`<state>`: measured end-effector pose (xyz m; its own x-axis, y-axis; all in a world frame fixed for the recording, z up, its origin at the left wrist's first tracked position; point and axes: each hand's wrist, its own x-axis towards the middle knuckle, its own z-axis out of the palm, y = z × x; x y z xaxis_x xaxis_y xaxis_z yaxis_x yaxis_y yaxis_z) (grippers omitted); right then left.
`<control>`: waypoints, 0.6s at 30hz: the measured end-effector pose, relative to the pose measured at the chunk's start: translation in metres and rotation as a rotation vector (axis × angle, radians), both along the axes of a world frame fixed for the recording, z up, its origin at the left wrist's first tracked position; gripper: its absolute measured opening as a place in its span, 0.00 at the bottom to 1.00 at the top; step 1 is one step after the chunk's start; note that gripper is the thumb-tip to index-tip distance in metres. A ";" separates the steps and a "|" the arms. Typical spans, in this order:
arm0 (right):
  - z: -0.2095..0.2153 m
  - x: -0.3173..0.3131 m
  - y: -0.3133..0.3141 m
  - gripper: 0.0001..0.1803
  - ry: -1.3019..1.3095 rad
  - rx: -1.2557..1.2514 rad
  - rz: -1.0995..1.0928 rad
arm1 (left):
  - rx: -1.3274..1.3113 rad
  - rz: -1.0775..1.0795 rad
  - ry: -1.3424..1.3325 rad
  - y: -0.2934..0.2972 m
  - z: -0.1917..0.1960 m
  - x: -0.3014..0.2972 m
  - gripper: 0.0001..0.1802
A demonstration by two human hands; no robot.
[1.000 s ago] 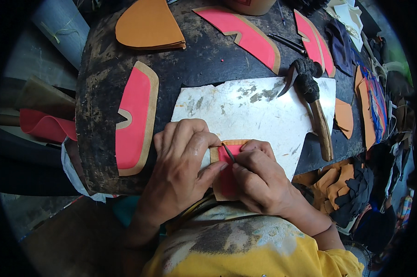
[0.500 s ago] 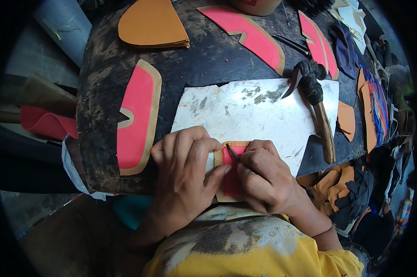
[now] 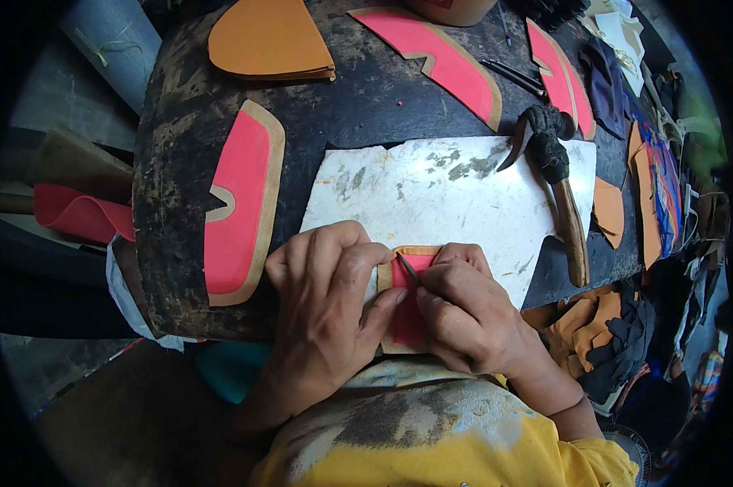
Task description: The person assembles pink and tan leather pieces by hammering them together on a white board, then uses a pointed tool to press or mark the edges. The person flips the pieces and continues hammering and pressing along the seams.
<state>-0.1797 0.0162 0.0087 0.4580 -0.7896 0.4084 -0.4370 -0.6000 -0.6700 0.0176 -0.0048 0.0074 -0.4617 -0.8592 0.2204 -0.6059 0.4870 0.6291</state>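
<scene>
Dark, scuffed round surface [image 3: 366, 97] fills the view. On it, centre, a worn white cutting sheet [image 3: 455, 195], stained grey.

At 9 o'clock of the sheet: long red piece with tan border [image 3: 240, 207], notch on its left edge. At 11 o'clock: stack of tan half-round pieces [image 3: 269, 40]. At 12 o'clock: second red-and-tan strip [image 3: 443, 57]. At 3 o'clock: hammer [image 3: 557, 174], dark head on the sheet's right edge, wooden handle running toward 5 o'clock.

Left hand [image 3: 330, 312] at 6 o'clock of the sheet: fingers spread flat and pressed down, thumb tip bearing on the small red piece [image 3: 411, 312]. Holds nothing; it pins the piece.

Right hand [image 3: 476, 312] just beside it, touching: fingers curled together, pinched on a thin dark tool [image 3: 408, 269]. Tool slants up toward 11 o'clock, tip on the piece's upper left corner.

Small red piece: red face, tan margin along top and left, lying on the sheet's near edge between the two hands, its lower end overhanging the surface rim. Partly hidden by both hands.
</scene>
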 end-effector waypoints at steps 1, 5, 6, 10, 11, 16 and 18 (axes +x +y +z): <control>0.000 0.000 0.000 0.13 -0.003 -0.001 0.002 | 0.000 0.003 0.002 0.000 0.000 0.000 0.25; 0.001 0.000 0.000 0.13 0.008 0.002 0.008 | 0.010 0.018 0.001 0.002 0.000 0.000 0.25; 0.001 0.000 0.000 0.13 0.019 0.001 0.008 | 0.002 0.017 -0.001 0.002 0.000 -0.001 0.25; 0.000 0.000 0.000 0.12 -0.047 -0.001 -0.002 | -0.008 0.015 0.001 0.003 0.000 -0.001 0.25; -0.001 0.000 0.000 0.12 -0.041 -0.003 0.003 | -0.010 0.014 0.008 0.003 0.000 -0.001 0.25; -0.001 0.001 0.000 0.12 -0.010 -0.001 0.006 | -0.018 0.014 0.006 0.003 -0.001 0.000 0.25; 0.000 0.001 0.000 0.12 0.003 0.000 0.010 | -0.017 0.024 0.004 0.004 -0.001 -0.001 0.26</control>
<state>-0.1788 0.0162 0.0088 0.4672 -0.7849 0.4071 -0.4326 -0.6045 -0.6689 0.0168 -0.0012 0.0060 -0.4404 -0.8660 0.2369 -0.6149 0.4832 0.6232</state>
